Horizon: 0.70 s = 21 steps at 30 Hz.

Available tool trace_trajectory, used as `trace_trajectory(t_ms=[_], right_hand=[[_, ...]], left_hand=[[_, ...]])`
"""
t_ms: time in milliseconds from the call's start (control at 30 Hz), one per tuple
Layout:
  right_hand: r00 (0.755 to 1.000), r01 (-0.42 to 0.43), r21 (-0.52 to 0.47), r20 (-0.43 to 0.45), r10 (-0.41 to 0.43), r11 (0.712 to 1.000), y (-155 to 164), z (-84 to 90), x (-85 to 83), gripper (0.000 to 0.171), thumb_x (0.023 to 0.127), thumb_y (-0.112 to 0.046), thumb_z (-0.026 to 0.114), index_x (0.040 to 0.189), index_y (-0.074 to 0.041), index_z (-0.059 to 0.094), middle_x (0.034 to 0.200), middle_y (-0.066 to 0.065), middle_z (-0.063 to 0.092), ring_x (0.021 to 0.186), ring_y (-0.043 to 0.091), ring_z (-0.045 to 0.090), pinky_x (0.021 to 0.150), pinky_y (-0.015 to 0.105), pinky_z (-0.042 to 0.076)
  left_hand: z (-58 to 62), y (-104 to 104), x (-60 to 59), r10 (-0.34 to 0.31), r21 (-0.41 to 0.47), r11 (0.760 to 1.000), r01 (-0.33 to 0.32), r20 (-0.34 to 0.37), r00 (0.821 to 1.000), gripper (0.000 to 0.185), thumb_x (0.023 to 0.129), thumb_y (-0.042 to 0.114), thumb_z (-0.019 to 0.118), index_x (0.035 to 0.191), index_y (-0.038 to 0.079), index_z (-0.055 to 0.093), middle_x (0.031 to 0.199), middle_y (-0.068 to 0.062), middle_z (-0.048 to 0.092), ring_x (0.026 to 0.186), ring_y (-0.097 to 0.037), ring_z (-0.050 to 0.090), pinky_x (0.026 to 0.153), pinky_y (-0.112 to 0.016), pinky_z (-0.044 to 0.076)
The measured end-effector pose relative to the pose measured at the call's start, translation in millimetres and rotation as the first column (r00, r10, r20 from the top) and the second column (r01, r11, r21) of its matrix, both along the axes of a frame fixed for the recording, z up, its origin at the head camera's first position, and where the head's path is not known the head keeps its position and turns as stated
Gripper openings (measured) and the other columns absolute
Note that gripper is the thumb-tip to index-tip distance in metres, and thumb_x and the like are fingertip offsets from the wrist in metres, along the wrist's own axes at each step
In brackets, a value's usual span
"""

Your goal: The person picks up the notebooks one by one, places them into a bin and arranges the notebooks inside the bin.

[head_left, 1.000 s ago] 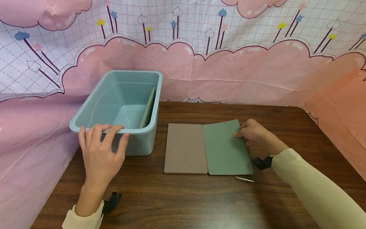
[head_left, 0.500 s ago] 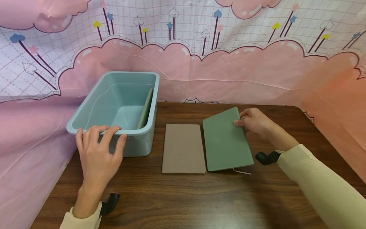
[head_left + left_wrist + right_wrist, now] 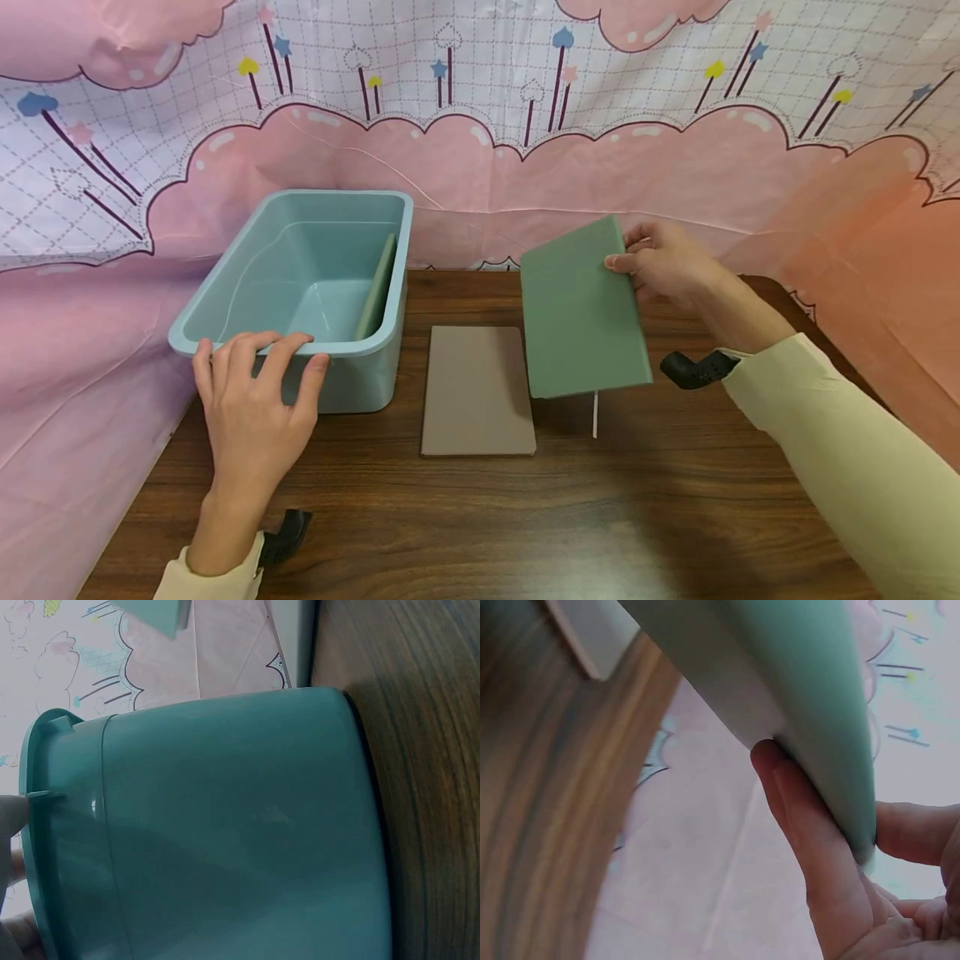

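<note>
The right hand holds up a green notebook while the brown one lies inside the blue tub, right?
Not quite: the brown notebook lies on the table beside the tub, as the head view shows. The right hand does hold up a green notebook.

Green notebook [image 3: 581,312]: muted sage, plain on the face shown; its ribbon [image 3: 596,415] is white. Second notebook [image 3: 478,390]: plain taupe. Bin [image 3: 356,387]: solid pale blue (it reads as deep teal in the left wrist view). Slim object [image 3: 377,292] within: grey-green. Tabletop [image 3: 420,517]: dark brown, streaked wood grain. Backdrop [image 3: 637,179]: pink clouds edged in dark maroon with white highlights; white field crossed by dashed grid lines; blue, yellow and pink motifs, some star-shaped, on maroon sticks. Sleeves [image 3: 840,446]: pale yellow-green. Wrist devices [image 3: 696,372]: black.
</note>
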State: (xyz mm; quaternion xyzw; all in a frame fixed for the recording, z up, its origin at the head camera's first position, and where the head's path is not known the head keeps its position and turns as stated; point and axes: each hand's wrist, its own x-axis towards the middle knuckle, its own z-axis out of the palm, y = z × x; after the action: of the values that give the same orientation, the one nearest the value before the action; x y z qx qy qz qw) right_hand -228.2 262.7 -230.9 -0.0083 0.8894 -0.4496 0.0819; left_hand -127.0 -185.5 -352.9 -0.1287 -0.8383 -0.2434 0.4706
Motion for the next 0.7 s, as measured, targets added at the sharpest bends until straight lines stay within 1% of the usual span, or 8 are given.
trace_trajectory(t_ms=[67,167,300,400,500,700], right_hand=[[1.000,0.008,0.004,-0.023,-0.008,1.000,-7,9.5,-0.5,0.035,0.107,-0.016,0.064,0.128,0.007,0.050,0.118,0.018,0.071,0.082,0.012,0.072,0.068,0.032,0.062],[0.999,0.027,-0.007,-0.036,-0.027,1.000,-19,22.5,-1.3,0.039,0.106,-0.018,0.065,0.131,0.006,0.049,0.120,0.016,0.071,0.081,0.011,0.072,0.069,0.030,0.062],[0.996,0.050,0.001,-0.067,-0.050,0.999,-37,35.8,-2.0,0.041,0.104,-0.020,0.068,0.131,0.007,0.051,0.122,0.021,0.070,0.078,0.012,0.072,0.067,0.028,0.062],[0.994,0.062,-0.001,-0.088,-0.062,0.998,-51,42.9,-2.0,0.040,0.104,-0.019,0.068,0.130,0.008,0.052,0.127,0.026,0.069,0.077,0.013,0.074,0.067,0.028,0.063],[0.993,0.069,-0.032,-0.091,-0.071,0.997,-62,48.4,-2.6,0.038,0.104,-0.017,0.067,0.129,0.007,0.052,0.129,0.028,0.069,0.077,0.014,0.076,0.069,0.030,0.065],[0.992,0.048,-0.095,-0.112,-0.059,0.994,-76,58.8,-6.2,0.029,0.104,-0.013,0.066,0.123,0.009,0.058,0.120,0.024,0.074,0.076,0.014,0.078,0.072,0.033,0.066]], left_hand=[[0.3,0,0.0,-0.001,0.000,1.000,0.001,-0.001,1.000,0.046,0.105,0.049,0.061,0.108,0.005,0.076,0.108,-0.024,0.064,0.106,-0.050,0.056,0.116,-0.076,0.023],[0.5,1,-0.1,-0.001,0.002,1.000,0.001,-0.001,1.000,0.045,0.105,0.048,0.061,0.108,0.005,0.076,0.108,-0.024,0.065,0.106,-0.050,0.056,0.116,-0.077,0.023],[0.2,0,-0.1,-0.001,0.004,1.000,0.001,0.001,1.000,0.045,0.105,0.048,0.062,0.109,0.005,0.076,0.108,-0.024,0.065,0.106,-0.050,0.056,0.116,-0.076,0.022],[-0.4,0,0.0,0.001,0.005,1.000,-0.001,0.006,1.000,0.046,0.105,0.048,0.061,0.109,0.005,0.076,0.109,-0.024,0.065,0.107,-0.050,0.056,0.117,-0.076,0.022],[-0.6,0,0.3,0.001,0.005,1.000,-0.001,0.011,1.000,0.046,0.105,0.049,0.061,0.109,0.005,0.076,0.109,-0.024,0.064,0.108,-0.050,0.056,0.118,-0.076,0.022],[-0.4,0,-0.2,-0.001,0.005,1.000,0.001,0.010,1.000,0.045,0.105,0.048,0.061,0.109,0.005,0.076,0.109,-0.024,0.064,0.108,-0.050,0.056,0.118,-0.076,0.022]])
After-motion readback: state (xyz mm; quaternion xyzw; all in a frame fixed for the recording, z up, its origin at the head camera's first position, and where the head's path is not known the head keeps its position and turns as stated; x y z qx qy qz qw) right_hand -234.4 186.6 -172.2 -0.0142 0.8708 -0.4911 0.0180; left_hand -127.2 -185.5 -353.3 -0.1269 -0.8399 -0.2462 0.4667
